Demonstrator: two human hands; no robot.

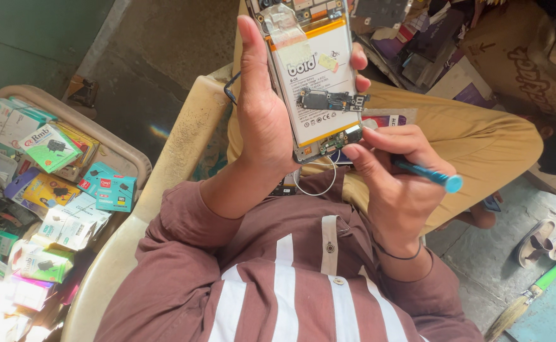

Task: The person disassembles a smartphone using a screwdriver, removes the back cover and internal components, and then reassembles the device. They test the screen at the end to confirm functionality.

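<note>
- My right hand [398,180] is closed in a pen-like grip round a blue-handled tool [427,173]; the handle's round end sticks out past my knuckles, and the thumb and forefinger press in at the phone's lower edge. I cannot see the tool's tip — my fingers hide it.
- My left hand [262,111] is wrapped around an opened phone [316,82], back cover off. The thumb runs straight up one long side, the fingertips [359,60] curl over the opposite side, and the palm is behind it.
- Between those fingers lies the phone's white battery [313,88] with orange edging; a small dark circuit piece [328,100] sits across it, just above my right forefinger. The lower board [335,140] touches that forefinger's tip.
- Just below my left wrist a thin white wire loop [319,180] hangs against my striped maroon shirt [284,266].
- Behind both hands are my tan trousers [474,136], the knee bent outward.
- Beyond my left elbow is a cream chair arm [183,139] — and past it a tray of small coloured boxes [50,177].
- Well beyond my right hand, on the floor, lie sandals [547,239] and a green-handled broom [531,291].
</note>
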